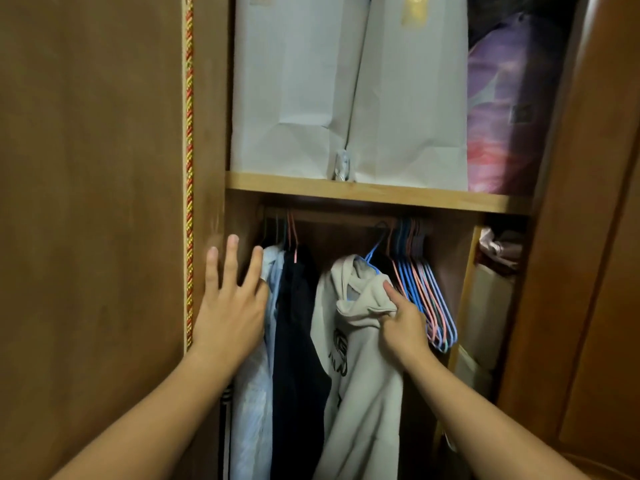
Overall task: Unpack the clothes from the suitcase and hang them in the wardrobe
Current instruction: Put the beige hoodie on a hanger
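Right hand: gripping the hood of a beige hoodie hanging on a blue hanger.
Left hand: fingers spreading straight, pressing a pale blue garment leftward.
Between them: a dark garment hanging.
Right of hoodie: empty hangers bunching together.
Shelf: carrying two white bags.
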`<act>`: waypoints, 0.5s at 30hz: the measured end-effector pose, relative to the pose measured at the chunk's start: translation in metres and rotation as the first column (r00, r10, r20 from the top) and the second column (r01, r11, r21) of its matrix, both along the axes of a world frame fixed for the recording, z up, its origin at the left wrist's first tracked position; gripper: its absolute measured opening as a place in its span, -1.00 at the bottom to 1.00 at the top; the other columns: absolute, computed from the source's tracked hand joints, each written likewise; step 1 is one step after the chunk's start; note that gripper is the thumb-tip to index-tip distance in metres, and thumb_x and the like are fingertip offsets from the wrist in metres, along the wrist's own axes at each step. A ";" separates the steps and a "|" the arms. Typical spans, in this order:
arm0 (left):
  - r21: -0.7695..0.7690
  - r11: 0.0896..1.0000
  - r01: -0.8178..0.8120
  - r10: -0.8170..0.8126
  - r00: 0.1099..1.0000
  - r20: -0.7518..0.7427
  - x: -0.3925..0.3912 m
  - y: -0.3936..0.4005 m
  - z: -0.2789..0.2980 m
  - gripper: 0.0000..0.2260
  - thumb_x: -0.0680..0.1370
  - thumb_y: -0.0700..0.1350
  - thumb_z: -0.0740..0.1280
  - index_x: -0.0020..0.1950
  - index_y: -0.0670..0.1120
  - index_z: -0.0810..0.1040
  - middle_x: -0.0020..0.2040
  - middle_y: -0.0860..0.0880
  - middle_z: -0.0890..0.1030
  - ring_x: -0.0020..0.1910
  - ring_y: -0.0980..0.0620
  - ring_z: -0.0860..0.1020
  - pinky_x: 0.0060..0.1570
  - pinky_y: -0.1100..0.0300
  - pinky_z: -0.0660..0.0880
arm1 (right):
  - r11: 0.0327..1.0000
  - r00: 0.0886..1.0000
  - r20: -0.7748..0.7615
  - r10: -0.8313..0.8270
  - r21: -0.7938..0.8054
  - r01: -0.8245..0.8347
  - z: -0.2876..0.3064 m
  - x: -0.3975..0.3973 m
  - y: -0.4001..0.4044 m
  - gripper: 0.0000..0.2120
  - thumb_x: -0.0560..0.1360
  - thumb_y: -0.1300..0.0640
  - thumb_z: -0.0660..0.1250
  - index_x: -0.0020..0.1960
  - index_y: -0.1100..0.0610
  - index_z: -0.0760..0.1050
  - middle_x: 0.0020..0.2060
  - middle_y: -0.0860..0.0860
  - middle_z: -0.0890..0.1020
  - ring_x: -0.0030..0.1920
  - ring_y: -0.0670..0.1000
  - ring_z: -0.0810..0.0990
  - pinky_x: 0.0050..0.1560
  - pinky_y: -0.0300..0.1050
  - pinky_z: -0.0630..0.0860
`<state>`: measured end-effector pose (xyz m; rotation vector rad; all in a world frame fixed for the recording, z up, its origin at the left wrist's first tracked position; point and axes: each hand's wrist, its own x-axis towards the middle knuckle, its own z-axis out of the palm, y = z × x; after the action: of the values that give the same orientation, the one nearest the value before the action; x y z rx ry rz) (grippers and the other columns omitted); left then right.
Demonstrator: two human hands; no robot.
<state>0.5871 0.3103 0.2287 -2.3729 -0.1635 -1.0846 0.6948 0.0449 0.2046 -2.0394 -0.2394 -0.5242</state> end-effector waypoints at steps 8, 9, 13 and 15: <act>-0.025 0.998 0.053 -0.052 0.998 0.018 0.007 0.004 -0.001 -0.60 0.36 -0.02 0.49 0.15 -0.13 0.67 0.55 -0.28 0.28 0.56 -0.45 0.02 0.44 -0.50 -0.12 | 0.979 0.997 0.023 -0.073 -0.189 0.076 0.031 0.063 0.035 -0.33 0.51 0.38 0.16 0.53 -0.08 0.32 0.39 0.12 0.49 0.27 0.21 0.51 0.11 -0.11 0.45; -0.024 0.998 0.057 -0.056 0.998 0.024 0.007 0.004 -0.001 -0.61 0.36 -0.02 0.49 0.14 -0.14 0.67 0.55 -0.28 0.29 0.56 -0.44 0.03 0.44 -0.50 -0.12 | 0.974 0.996 0.029 -0.080 -0.212 0.085 0.028 0.067 0.036 -0.33 0.50 0.37 0.15 0.54 -0.09 0.31 0.42 0.11 0.46 0.30 0.22 0.49 0.17 -0.06 0.46; -0.024 0.997 0.072 -0.070 0.997 0.044 0.006 0.002 -0.002 -0.63 0.37 -0.01 0.48 0.11 -0.16 0.66 0.54 -0.28 0.30 0.56 -0.44 0.04 0.44 -0.50 -0.11 | 0.970 0.992 0.054 -0.111 -0.213 0.120 0.035 0.082 0.038 -0.36 0.49 0.33 0.18 0.52 -0.08 0.34 0.39 0.19 0.47 0.31 0.27 0.48 0.25 0.04 0.47; -0.032 0.997 0.073 -0.072 0.996 0.043 0.005 0.002 -0.002 -0.57 0.37 0.00 0.49 0.17 -0.18 0.65 0.53 -0.28 0.32 0.56 -0.44 0.06 0.45 -0.49 -0.11 | 0.970 0.991 0.034 -0.126 -0.206 0.131 0.046 0.088 0.040 -0.42 0.52 0.30 0.22 0.50 -0.04 0.37 0.33 0.23 0.52 0.30 0.28 0.48 0.24 0.00 0.45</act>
<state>0.5924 0.3128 0.2267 -2.4040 -0.1123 -1.1746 0.7823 0.0851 0.2502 -2.2647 -0.1807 -0.6222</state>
